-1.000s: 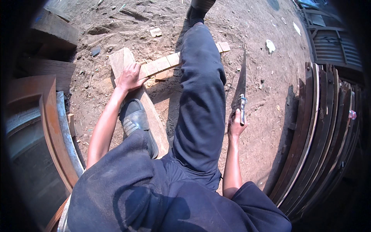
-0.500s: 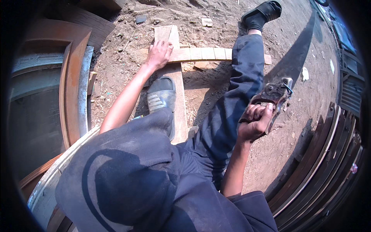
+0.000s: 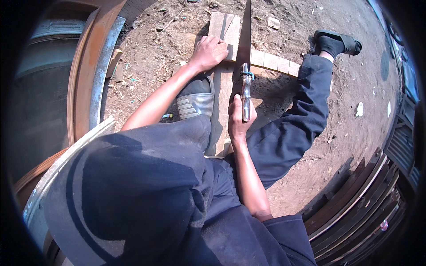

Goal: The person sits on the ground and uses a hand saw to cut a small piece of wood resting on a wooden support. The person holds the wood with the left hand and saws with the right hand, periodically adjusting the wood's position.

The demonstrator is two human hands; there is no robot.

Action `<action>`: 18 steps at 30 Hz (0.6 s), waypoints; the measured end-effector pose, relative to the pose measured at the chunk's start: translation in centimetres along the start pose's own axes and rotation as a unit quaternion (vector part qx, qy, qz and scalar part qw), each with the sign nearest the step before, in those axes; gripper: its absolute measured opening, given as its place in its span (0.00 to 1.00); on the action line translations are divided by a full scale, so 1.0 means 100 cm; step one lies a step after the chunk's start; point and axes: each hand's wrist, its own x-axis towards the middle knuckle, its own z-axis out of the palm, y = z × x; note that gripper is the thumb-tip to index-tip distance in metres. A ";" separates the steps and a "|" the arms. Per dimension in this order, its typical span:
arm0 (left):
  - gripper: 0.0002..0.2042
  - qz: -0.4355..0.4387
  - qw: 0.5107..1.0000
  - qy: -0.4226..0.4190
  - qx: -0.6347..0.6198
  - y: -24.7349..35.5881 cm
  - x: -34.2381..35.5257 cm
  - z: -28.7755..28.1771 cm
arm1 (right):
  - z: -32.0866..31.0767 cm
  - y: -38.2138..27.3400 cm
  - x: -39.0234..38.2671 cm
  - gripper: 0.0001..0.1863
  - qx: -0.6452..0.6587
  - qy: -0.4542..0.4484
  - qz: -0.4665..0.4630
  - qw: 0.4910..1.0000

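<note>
My right hand (image 3: 238, 120) is closed round the worn handle of a handsaw (image 3: 245, 42). Its long blade points away from me, upright on edge, and crosses a narrow wooden strip (image 3: 271, 61) marked with several cross lines. Whether the teeth touch the wood I cannot tell. My left hand (image 3: 209, 54) grips the strip's left end, its fingers bent over it. That end lies across a longer plank (image 3: 222, 91), and the strip's right part runs to my trousered right leg. My left foot in a dark sandal (image 3: 195, 104) rests on the plank.
Wooden frames (image 3: 84, 71) lean at the left. Stacked dark boards (image 3: 350, 199) lie at the lower right. My right leg stretches out, ending in a sandalled foot (image 3: 339, 43). A small wood offcut (image 3: 274, 23) and chips lie on the dirt ground.
My right hand has brought the handsaw leftward from beside my right leg to over the strip, turning the blade on edge. My left hand stays on the strip, and the view has shifted.
</note>
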 end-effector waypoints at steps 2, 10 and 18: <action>0.18 -0.022 1.000 -0.012 -0.018 -0.005 -0.001 -0.001 | 0.003 0.003 0.002 0.13 0.006 -0.001 -0.027 1.000; 0.21 -0.141 0.985 -0.083 -0.052 0.001 -0.003 -0.006 | 0.006 0.011 -0.001 0.12 -0.064 -0.018 -0.056 0.996; 0.21 -0.157 0.978 -0.129 -0.052 0.000 0.006 -0.010 | 0.010 0.000 -0.003 0.11 -0.068 -0.022 -0.047 0.996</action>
